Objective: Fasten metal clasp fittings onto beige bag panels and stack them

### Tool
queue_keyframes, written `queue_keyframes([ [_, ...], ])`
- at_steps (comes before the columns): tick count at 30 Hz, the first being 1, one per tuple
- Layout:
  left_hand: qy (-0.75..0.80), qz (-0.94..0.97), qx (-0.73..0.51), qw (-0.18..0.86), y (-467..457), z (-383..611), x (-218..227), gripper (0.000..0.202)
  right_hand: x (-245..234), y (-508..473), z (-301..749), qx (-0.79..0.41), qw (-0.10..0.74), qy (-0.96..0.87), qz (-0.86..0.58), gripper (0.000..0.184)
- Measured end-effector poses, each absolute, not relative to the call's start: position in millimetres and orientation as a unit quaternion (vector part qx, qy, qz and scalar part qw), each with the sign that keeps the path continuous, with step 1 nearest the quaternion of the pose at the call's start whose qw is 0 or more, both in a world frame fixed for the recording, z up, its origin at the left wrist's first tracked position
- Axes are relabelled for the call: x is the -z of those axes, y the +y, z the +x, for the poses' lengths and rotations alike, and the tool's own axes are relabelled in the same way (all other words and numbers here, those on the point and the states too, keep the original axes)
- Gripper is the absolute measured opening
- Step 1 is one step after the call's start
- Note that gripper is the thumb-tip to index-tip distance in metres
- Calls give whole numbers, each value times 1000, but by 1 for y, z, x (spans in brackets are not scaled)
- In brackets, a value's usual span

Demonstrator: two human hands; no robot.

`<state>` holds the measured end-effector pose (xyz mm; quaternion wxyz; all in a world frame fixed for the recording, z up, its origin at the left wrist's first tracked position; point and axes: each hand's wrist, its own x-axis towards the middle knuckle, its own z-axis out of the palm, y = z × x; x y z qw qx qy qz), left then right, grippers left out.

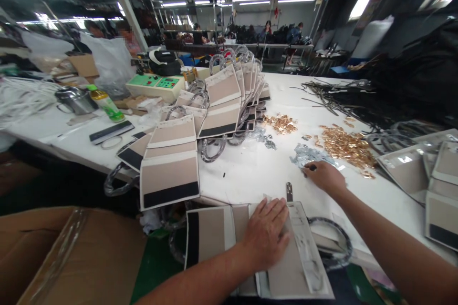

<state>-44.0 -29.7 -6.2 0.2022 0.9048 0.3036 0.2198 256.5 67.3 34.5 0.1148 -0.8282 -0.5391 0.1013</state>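
Under our flat left hand (267, 234) lies a beige panel (291, 280); we cannot tell if our right hand (326, 177), beside silver pieces (308, 153), pinches.

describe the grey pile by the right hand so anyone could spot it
On the white table, find the right hand. The grey pile lies just beyond it; its dull colour sets it apart from the gold pile alongside.

The left forearm (203, 274) and right forearm (393, 243) are seen bare, each smoothly tapered. The left hand (267, 232) is likewise uncovered, its fingers (276, 210) rounded at the ends; the right hand (326, 176) is bare and partly blurred.
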Motion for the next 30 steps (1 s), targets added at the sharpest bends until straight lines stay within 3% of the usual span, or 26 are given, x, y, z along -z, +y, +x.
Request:
queue_keyframes([
  [10,316,893,-222,232,-31,-41,2,59,-52,49,248,-125,135,-570,-801,30],
  [13,317,892,-224,234,-32,-40,2,59,-72,22,232,-220,163,-632,-725,30],
  [18,324,888,-235,228,-32,-38,6,61,-86,-9,199,-398,117,-686,-598,24],
  [30,341,874,-255,233,-33,-36,10,63,-73,-7,192,-362,90,-702,-607,20],
])
